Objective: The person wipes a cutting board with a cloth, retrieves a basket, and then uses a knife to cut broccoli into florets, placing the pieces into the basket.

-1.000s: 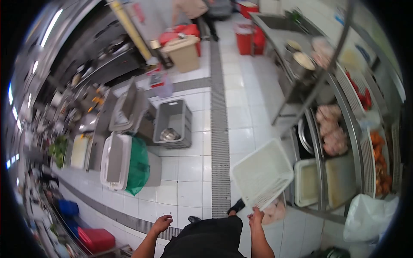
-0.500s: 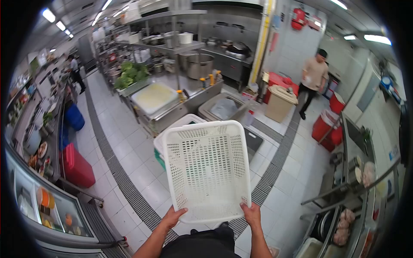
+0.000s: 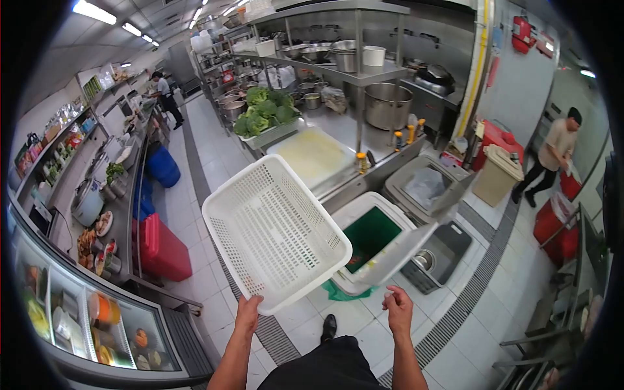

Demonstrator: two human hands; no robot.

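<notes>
A white perforated plastic basket (image 3: 273, 227) hangs tilted in front of me. My left hand (image 3: 247, 314) grips its near rim, thumb over the edge. Apart from the basket, my right hand (image 3: 398, 307) has its fingers loosely curled, and I see nothing held in it. It is near the raised lid (image 3: 390, 260) of a white bin (image 3: 368, 207). The bin is lined in green, with some scraps inside. Beside that lid, a grey crate (image 3: 443, 263) on the floor holds a round metal item.
Broccoli (image 3: 266, 110) and a tray of pale yellow liquid (image 3: 315, 153) stand on the steel counter. A grey bin (image 3: 416, 185) is behind the white one. A red bin (image 3: 162, 250) stands at left. One co-worker (image 3: 552, 156) is at right, another (image 3: 166, 97) far left.
My right hand has let go of the basket rim. The basket has swung left and tilted in my left hand, so the white bin shows. The co-worker at right has changed posture near the red bins.
</notes>
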